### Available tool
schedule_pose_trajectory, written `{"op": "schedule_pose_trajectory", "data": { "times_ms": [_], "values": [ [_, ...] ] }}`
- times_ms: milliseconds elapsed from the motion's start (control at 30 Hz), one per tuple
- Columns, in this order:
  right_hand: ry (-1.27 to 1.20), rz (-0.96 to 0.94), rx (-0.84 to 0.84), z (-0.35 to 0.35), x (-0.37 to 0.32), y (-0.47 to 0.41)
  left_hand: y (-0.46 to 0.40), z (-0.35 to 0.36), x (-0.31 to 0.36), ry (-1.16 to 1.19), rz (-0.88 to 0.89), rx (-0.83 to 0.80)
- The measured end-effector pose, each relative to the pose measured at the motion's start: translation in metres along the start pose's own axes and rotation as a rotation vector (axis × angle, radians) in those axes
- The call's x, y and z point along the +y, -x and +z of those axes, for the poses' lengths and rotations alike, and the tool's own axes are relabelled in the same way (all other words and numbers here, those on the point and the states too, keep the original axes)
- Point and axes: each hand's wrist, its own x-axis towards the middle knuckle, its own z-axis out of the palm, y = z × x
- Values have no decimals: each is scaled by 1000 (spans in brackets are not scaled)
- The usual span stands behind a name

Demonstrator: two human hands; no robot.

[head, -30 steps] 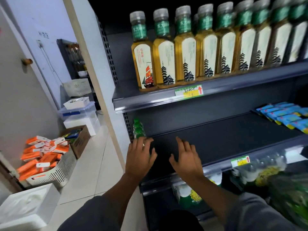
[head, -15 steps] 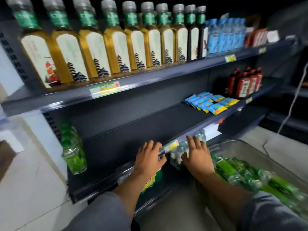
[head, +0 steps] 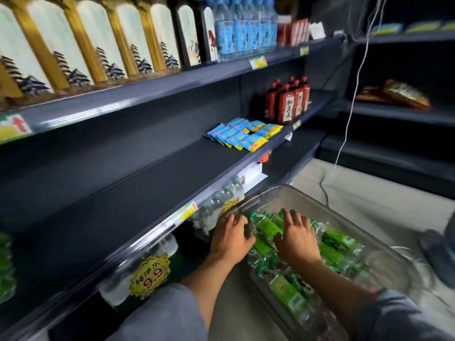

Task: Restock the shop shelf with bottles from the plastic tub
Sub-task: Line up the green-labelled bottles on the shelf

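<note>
A clear plastic tub (head: pixel 349 212) stands on the floor at the lower right, holding several green-labelled bottles (head: pixel 339 238) lying flat. My left hand (head: pixel 230 236) hovers over the tub's near-left rim with fingers spread. My right hand (head: pixel 296 236) reaches down onto the bottles, fingers straight, gripping nothing. The dark middle shelf (head: pixel 138 193) runs from left to right. A few green bottles (head: pixel 6 264) stand at its far left edge, blurred.
Blue and yellow packets (head: pixel 242 135) and red bottles (head: pixel 286 102) sit further right on the middle shelf. Gold tea bottles (head: pixel 98 45) and water bottles (head: pixel 243 28) fill the top shelf. Water packs (head: pixel 145 267) lie below. A white cable (head: pixel 354 77) hangs at right.
The view has swung right from the shelf's left end to the tub. Both hands left the shelf edge and moved down and right over the bottles in the tub.
</note>
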Motion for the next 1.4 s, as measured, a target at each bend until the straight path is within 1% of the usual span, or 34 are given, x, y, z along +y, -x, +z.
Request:
{"op": "schedule_pose_trajectory", "data": {
  "times_ms": [200,300,433,533,633,733,900,1067,1267,1400],
  "values": [
    [-22,84,-64,26,33,-24,-37,48,28,146,-81,-124],
    [-46,117,-111,39,40,-41,-53,73,38,192,-141,-99],
    [-51,145,-166,59,44,-60,-72,102,49,230,-284,-109],
    [-46,148,-176,70,49,-75,-84,120,50,268,-389,-96],
    [-96,161,-176,73,52,-88,-93,132,50,273,-495,-116],
    [-116,186,-204,75,55,-100,-102,138,50,284,-554,-143],
    [-75,190,-244,79,61,-111,-109,140,50,309,-566,-165],
    [-104,158,-258,88,68,-115,-101,139,52,276,-538,-147],
    [-97,191,-258,76,61,-107,-95,125,57,250,-495,-129],
    [-53,189,-268,70,61,-103,-93,117,59,295,-459,-116]
  ]
}}
